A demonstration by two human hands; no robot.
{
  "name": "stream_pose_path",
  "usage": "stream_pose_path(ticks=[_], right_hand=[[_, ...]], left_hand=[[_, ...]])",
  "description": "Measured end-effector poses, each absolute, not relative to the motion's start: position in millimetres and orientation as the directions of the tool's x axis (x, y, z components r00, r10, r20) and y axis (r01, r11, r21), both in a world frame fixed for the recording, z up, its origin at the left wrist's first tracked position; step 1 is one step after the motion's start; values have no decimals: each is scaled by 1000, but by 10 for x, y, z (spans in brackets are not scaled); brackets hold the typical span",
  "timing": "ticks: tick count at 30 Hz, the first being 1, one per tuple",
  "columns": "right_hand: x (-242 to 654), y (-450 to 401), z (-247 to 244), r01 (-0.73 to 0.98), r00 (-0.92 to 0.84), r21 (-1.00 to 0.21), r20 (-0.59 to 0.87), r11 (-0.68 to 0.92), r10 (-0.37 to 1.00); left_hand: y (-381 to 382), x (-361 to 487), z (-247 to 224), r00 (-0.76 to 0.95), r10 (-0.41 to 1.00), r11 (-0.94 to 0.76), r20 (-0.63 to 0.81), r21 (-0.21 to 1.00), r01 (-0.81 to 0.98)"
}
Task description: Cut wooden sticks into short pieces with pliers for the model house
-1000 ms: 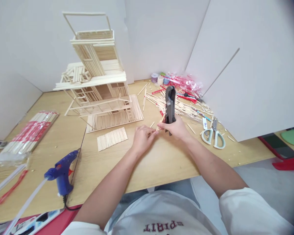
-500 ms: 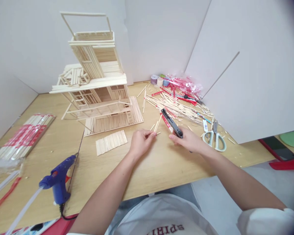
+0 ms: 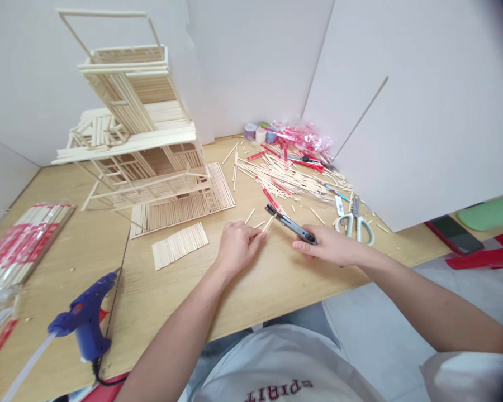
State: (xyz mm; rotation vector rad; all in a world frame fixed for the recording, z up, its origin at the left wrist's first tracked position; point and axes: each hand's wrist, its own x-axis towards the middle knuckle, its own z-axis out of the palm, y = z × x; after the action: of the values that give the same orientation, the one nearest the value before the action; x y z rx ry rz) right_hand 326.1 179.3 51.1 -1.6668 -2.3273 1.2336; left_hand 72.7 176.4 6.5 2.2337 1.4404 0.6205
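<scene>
My left hand [image 3: 240, 245] is closed, pinching a thin wooden stick [image 3: 269, 224] between thumb and fingertips just above the table. In my right hand [image 3: 324, 244] is a black-and-grey hand cutter [image 3: 293, 226], its head pointing left. The cutter's head is at the far end of the stick; whether its blade touches the wood I cannot tell. My palm hides its lower part. Short stick pieces lie by my left fingertips. Left of that hand is a small panel of sticks [image 3: 180, 245], and behind it stands a model house [image 3: 151, 162] built of sticks.
A loose stick pile [image 3: 285, 176] and red wrappers [image 3: 304, 139] lie at the back. White-handled scissors [image 3: 355, 223] are at right, near a phone [image 3: 455, 234]. A blue glue gun [image 3: 86, 318] and packed sticks [image 3: 29, 237] are on the left. White boards stand behind.
The view has shifted, so the scene appears farther left. The cutter has tilted flatter, and its head has come to the end of the stick in my left hand.
</scene>
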Motion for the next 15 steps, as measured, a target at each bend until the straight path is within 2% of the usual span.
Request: stream_pose_path(ticks=[8, 15], right_hand=[[3237, 1724, 511, 822, -408, -556, -419, 126, 811], [3216, 1661, 490, 915, -261, -387, -357, 112, 897]], left_hand=[[1745, 745, 94, 403, 909, -393, 103, 528, 753], [1766, 883, 127, 406, 910, -393, 87, 497, 774]])
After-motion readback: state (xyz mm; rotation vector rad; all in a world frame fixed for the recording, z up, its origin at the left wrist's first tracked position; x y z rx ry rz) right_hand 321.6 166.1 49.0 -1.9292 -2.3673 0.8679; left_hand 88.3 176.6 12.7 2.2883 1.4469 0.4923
